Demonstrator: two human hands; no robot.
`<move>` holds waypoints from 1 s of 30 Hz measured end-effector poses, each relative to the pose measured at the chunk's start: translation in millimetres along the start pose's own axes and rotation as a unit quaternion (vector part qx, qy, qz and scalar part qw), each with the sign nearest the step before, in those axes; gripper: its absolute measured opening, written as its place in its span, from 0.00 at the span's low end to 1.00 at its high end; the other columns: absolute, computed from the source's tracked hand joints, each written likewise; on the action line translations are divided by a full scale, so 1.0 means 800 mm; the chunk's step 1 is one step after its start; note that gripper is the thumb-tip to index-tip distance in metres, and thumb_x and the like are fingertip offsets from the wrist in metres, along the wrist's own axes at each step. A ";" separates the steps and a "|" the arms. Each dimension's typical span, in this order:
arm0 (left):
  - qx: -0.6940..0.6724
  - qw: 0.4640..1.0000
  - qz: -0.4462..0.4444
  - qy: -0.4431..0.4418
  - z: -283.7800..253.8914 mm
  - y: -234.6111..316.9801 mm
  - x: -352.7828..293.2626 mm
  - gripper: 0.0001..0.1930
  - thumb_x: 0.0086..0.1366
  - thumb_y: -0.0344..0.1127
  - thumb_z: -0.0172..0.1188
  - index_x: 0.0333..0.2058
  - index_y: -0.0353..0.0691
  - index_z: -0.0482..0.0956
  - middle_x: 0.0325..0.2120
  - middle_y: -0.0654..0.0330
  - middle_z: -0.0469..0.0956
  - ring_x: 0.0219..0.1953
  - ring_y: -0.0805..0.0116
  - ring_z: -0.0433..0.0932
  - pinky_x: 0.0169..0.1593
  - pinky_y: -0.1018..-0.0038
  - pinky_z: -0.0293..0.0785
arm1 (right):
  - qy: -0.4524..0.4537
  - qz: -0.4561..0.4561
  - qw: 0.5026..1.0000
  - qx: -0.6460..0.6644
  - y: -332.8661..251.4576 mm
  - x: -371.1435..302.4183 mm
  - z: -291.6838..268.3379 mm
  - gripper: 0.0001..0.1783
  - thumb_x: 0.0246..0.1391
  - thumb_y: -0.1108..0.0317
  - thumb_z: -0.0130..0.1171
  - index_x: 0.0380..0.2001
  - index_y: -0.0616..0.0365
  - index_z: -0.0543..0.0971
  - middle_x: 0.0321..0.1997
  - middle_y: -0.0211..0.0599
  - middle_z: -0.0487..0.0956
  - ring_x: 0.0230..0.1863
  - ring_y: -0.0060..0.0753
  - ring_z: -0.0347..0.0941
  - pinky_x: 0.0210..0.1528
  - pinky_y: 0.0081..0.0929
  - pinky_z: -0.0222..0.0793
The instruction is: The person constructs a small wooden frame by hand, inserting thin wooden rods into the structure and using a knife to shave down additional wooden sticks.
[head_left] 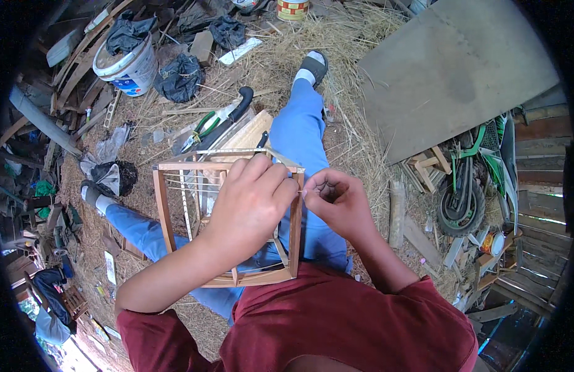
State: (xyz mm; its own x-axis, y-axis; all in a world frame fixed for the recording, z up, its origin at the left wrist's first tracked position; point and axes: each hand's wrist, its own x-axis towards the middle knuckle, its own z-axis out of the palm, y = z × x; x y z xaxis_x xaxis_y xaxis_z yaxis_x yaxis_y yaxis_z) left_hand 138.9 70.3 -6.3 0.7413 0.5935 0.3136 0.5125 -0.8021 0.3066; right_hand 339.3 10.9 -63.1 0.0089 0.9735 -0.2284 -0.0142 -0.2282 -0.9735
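A small open box frame of wooden slats [295,239] rests over my lap, with thin pale rods strung across its upper left part. My left hand [253,195] reaches over the frame's top, its fingers curled down by the upper right corner. What those fingertips hold is hidden behind the hand. Just outside the right post, my right hand [338,199] is closed in a pinch. A thin pale strand or sliver shows at its fingertips, against the post; its kind is too small to tell.
Beyond the frame lie pliers with green handles [206,126], a tool with a curved black handle [242,104] and wooden boards [253,131]. A white bucket [130,73] and black plastic bags [179,79] stand farther left. At right are a large grey panel [451,77] and a motorbike wheel [462,197].
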 end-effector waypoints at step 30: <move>-0.032 0.999 -0.028 -0.005 0.002 0.007 -0.001 0.10 0.52 0.30 0.62 0.35 0.39 0.78 0.34 0.58 0.74 0.44 0.56 0.73 0.48 0.60 0.66 | 0.042 -0.003 0.999 -0.008 -0.016 -0.008 0.015 0.05 0.53 0.76 0.67 0.28 0.59 0.79 0.24 0.17 0.72 0.28 0.09 0.64 0.32 0.15 0.61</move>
State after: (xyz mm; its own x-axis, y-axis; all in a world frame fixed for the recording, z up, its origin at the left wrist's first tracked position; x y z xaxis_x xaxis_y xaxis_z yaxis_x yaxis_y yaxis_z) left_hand 141.7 65.2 -6.7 0.7163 0.6366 0.2857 0.5247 -0.7613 0.3809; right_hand 327.6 7.9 -49.0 0.0923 0.9706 -0.2223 0.0012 -0.2234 -0.9747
